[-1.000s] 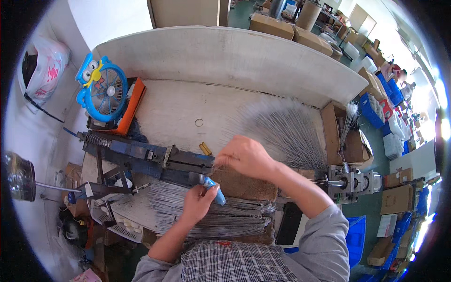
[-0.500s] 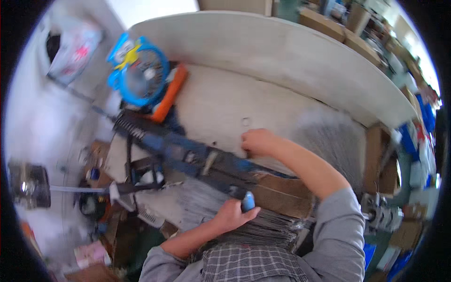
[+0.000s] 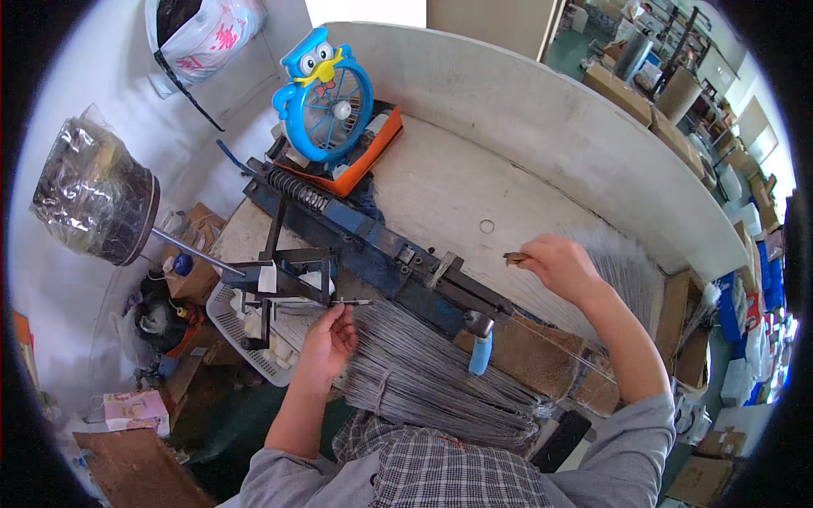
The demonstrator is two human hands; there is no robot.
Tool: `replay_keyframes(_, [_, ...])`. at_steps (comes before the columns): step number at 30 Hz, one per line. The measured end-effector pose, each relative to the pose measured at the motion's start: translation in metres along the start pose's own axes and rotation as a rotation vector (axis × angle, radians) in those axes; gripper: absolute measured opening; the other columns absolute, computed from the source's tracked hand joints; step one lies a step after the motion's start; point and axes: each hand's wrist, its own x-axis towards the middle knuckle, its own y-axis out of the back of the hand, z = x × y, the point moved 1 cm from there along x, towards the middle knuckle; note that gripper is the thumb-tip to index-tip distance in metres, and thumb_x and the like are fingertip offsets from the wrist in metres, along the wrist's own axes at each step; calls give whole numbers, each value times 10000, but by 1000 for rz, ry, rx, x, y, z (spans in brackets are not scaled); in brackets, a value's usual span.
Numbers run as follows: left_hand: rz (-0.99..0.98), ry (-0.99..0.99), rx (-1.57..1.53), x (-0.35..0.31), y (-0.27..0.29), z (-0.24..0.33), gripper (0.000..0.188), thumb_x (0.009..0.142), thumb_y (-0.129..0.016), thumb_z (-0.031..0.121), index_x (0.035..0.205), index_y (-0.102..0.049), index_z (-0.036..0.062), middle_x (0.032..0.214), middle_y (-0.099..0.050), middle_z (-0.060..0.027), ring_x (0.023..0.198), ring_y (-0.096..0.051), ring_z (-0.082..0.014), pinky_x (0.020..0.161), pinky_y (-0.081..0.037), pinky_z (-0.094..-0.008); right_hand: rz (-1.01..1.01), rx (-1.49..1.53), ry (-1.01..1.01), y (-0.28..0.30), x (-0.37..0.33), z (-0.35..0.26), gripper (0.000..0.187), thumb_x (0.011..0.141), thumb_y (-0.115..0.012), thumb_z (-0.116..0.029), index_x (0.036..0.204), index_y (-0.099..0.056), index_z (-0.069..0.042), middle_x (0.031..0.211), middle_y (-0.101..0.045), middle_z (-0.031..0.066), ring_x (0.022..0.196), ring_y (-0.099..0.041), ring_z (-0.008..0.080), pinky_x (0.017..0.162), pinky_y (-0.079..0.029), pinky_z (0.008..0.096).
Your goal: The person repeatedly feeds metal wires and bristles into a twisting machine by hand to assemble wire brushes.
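Observation:
My left hand (image 3: 329, 345) is raised beside a black metal bracket (image 3: 298, 278). Its fingers are curled, with thumb and index finger meeting at a thin metal rod (image 3: 351, 302) that sticks out of the bracket; whether a small part sits between them is hidden. To the right, my right hand (image 3: 562, 267) pinches a small flat brown piece (image 3: 514, 258) above the bench. Between my hands a long blue-black bench tool (image 3: 373, 237) with a coil spring runs diagonally. Its blue handle (image 3: 480, 354) hangs at the near end, touched by neither hand.
A bundle of grey wires (image 3: 423, 372) lies before me. A metal ring (image 3: 486, 226) rests on the bench. Behind the tool, a blue duck-shaped fan (image 3: 329, 106) stands in an orange box (image 3: 373, 157). A plastic-covered lamp (image 3: 97, 199) is at left; a white basket (image 3: 229, 326) sits below.
My left hand has let go of the blue handle and moved left to the metal rod. My right hand has lifted off the bench to the right with the brown piece. My view has shifted.

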Motion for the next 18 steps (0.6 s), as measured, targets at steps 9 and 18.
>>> replay_keyframes(9, [-40, -253, 117, -20, -28, -30, 137, 839, -655, 185, 775, -595, 79, 673, -576, -10, 587, -533, -128, 550, -437, -255, 233, 419, -255, 34, -136, -38, 235, 791, -609, 6, 1024, -638, -14, 903, -653, 133, 801, -634, 275, 699, -506, 353])
replay_keyframes(18, [-556, -82, 466, -59, -174, -165, 152, 936, -585, 164, 958, -639, 24, 785, -628, -44, 608, -543, -99, 565, -432, -233, 292, 618, -499, 7, -185, -33, 216, 808, -673, -78, 1009, -667, 2, 845, -659, 108, 749, -619, 157, 665, -487, 287])
